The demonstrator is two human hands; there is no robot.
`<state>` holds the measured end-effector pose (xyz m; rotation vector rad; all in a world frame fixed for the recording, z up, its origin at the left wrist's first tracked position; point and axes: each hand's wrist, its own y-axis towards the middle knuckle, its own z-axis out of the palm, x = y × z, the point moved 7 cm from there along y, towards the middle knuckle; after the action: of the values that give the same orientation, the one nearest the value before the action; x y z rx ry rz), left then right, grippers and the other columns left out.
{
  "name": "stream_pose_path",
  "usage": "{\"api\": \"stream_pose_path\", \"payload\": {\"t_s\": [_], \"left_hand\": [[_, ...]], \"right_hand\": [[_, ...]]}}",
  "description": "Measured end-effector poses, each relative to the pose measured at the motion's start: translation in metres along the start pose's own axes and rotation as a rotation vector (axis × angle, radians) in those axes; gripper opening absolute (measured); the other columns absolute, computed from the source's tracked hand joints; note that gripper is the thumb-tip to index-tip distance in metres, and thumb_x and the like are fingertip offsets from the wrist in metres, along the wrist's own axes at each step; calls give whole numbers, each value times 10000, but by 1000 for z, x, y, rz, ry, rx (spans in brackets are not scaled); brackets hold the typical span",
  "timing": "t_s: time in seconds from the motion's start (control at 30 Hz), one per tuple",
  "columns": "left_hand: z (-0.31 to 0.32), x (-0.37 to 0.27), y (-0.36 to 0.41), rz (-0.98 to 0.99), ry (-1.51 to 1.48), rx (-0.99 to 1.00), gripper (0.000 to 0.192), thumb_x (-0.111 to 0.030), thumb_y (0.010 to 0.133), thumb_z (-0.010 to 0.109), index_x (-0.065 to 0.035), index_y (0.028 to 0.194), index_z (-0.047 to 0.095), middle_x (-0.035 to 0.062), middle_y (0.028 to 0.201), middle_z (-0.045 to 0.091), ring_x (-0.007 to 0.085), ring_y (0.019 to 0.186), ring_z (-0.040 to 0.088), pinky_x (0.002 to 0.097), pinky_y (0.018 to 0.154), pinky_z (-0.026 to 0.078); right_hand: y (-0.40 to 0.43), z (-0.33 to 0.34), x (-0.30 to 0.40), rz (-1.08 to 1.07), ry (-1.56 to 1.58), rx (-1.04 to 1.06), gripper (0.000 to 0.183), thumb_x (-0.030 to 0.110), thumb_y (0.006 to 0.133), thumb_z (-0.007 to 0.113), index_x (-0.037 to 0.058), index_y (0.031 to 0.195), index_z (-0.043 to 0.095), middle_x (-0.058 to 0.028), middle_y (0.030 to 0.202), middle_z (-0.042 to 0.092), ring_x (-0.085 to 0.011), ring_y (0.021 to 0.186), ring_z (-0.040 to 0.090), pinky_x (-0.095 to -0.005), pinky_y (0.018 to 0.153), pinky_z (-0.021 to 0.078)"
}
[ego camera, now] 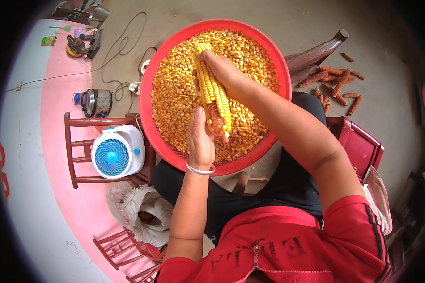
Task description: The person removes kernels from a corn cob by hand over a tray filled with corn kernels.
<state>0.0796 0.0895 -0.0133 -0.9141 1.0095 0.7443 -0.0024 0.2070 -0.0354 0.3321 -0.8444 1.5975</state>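
A partly shelled ear of corn (209,85) is held above a round red plastic sieve basket (286,70). My right hand (217,69) grips its upper part, thumb along the kernels. My left hand (201,136) is around the lower end, its fingers behind the ear and mostly hidden. Near that lower end a strip of bare reddish cob (216,120) shows between kernel rows. Loose yellow kernels (177,99) fill most of the basket, whose near rim is at my legs. A pale metal bangle circles my left wrist.
Stripped cobs (340,83) lie on the floor at right, near a wooden log (315,53). A white and blue fan (118,152) stands on a wooden chair (71,152) at left. Below it is a white woven sack (141,208). Cables (102,63) cross the floor near a metal pot (97,102).
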Motion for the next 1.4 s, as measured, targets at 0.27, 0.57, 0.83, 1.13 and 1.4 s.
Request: {"api": "stream_pose_path", "payload": {"t_s": [0.27, 0.57, 0.83, 1.13, 1.4], "left_hand": [[0, 5, 3, 98, 452, -145, 405, -426, 982, 465, -23, 1019, 494, 18, 695, 525, 78, 481, 498, 198, 386, 384], [6, 7, 9, -37, 146, -46, 448, -452, 983, 452, -14, 1037, 530, 11, 718, 563, 83, 552, 538, 204, 447, 432], [14, -16, 8, 203, 536, -44, 470, -433, 970, 494, 17, 1105, 500, 48, 761, 556, 93, 593, 521, 247, 520, 428], [7, 3, 0, -62, 151, 79, 442, -435, 999, 399, -32, 1159, 481, 71, 785, 592, 144, 580, 588, 270, 462, 485], [10, 9, 6, -163, -141, 180, 498, -482, 961, 462, -35, 1177, 500, 118, 908, 641, 213, 712, 660, 320, 567, 553]], "right_hand": [[8, -11, -1, -62, -287, -145, 326, 295, 866, 533, -30, 880, 547, -116, 700, 600, -213, 572, 613, -359, 510, 521], [13, -25, -2, -146, -355, -186, 379, 299, 805, 572, -59, 929, 587, -158, 759, 644, -235, 627, 636, -367, 576, 527], [-4, 0, 4, -86, -287, -20, 298, 281, 876, 544, -9, 947, 546, -100, 754, 617, -200, 593, 619, -337, 532, 530], [-11, 9, -4, 57, 69, 123, 342, 328, 873, 496, 3, 966, 546, -115, 774, 610, -208, 623, 613, -340, 572, 540], [-9, 15, -1, -8, 32, 179, 340, 323, 889, 463, -1, 956, 540, -114, 762, 604, -204, 608, 608, -339, 580, 551]]}}
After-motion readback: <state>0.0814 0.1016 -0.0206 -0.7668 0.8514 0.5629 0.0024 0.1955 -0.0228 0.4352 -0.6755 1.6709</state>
